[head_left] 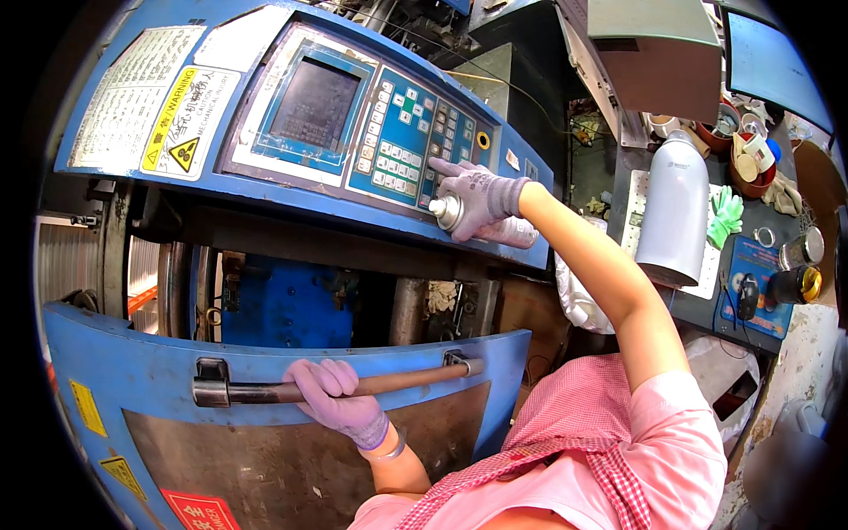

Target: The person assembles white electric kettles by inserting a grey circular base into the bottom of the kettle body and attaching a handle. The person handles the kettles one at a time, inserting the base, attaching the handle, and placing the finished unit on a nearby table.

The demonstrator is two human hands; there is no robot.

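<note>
My left hand (338,397), in a light purple glove, is closed round a brown bar handle (411,381). That handle is fixed across the top of a blue machine door (291,351) with a dull, scuffed panel. A spray can (519,233) with a white nozzle lies in my right hand (484,200), which wears a grey-purple glove. From the same hand the index finger stretches to the buttons of the control panel (395,150); whether it presses one I cannot tell. A dark screen (311,103) sits left of the buttons.
Above the door, a gap shows blue metal (287,305) and a thick cylinder (408,309) inside the machine. At right, a workbench carries a large grey bottle-shaped container (676,208), green gloves (725,215), a computer mouse (747,296) and several jars. A monitor (776,66) stands behind.
</note>
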